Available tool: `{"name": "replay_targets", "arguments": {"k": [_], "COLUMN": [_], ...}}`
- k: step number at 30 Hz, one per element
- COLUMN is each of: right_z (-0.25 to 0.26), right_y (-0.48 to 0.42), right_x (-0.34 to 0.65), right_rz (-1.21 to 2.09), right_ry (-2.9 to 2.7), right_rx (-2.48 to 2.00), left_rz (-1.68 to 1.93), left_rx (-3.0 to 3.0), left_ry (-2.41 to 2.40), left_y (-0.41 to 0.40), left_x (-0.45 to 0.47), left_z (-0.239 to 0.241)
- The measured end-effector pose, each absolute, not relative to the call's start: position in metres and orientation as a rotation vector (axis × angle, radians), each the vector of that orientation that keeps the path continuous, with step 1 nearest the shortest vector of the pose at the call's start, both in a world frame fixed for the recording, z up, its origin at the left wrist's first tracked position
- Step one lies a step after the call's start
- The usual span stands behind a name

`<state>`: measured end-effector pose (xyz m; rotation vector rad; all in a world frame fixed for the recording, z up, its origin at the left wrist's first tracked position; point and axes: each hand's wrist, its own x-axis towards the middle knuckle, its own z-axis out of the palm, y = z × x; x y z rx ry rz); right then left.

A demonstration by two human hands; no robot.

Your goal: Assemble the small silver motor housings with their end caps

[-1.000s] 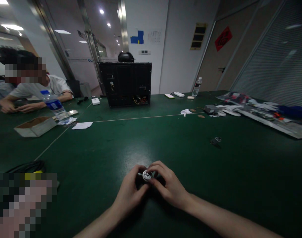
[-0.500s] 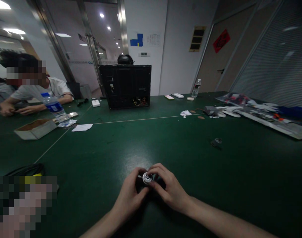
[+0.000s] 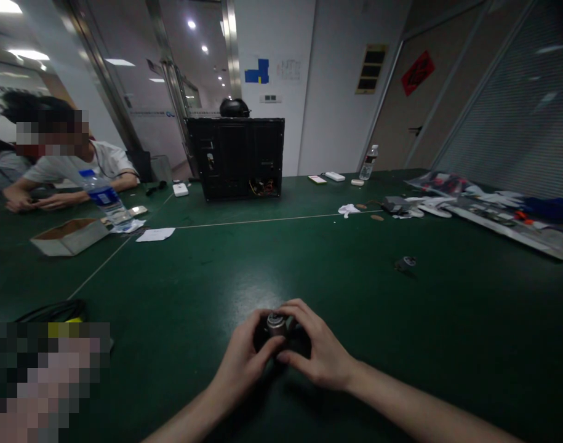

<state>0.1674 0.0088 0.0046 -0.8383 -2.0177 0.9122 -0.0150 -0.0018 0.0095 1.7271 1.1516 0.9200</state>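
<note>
Both my hands meet low in the middle of the green table [image 3: 336, 271]. Between them is a small dark part with a round silver cap [image 3: 275, 324]. My left hand [image 3: 244, 363] is curled round its left side, thumb up against the cap. My right hand [image 3: 319, 351] wraps its right side, fingers bent over the top. Most of the part's dark body is hidden by my fingers. A second small dark and silver part [image 3: 405, 263] lies alone on the table to the right, well beyond my hands.
A black open-backed case [image 3: 237, 157] stands at the far middle. To the left a person sits with forearms on the table, behind a water bottle [image 3: 101, 197], a shallow cardboard box [image 3: 69, 236] and paper. Papers and flat panels [image 3: 493, 215] spread at the right. A black cable [image 3: 55, 311] lies near left.
The silver cap faced up towards me before; now the part is tipped and sunk deeper between my fingers, so less of the cap shows. My hands stay in the same spot.
</note>
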Motion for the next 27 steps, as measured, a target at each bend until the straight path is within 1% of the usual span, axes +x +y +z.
{"name": "replay_targets", "arguments": {"k": [10, 18, 27], "right_z": [0.0035, 0.0013, 0.0044], "right_y": [0.0074, 0.0080, 0.0059], "right_x": [0.1636, 0.1636, 0.1629], "right_rz": [0.975, 0.943, 0.964], "right_ry": [-2.025, -2.004, -1.996], "right_rx": [-0.859, -0.889, -0.894], "left_rz": [1.016, 0.988, 0.987], "left_rx": [1.582, 1.654, 1.661], "left_ry": [1.153, 1.147, 1.128], "left_y": [-0.0026, -0.0015, -0.0025], "left_x": [-0.0169, -0.0158, -0.0176], "left_z": [0.0040, 0.0105, 0.0069]}}
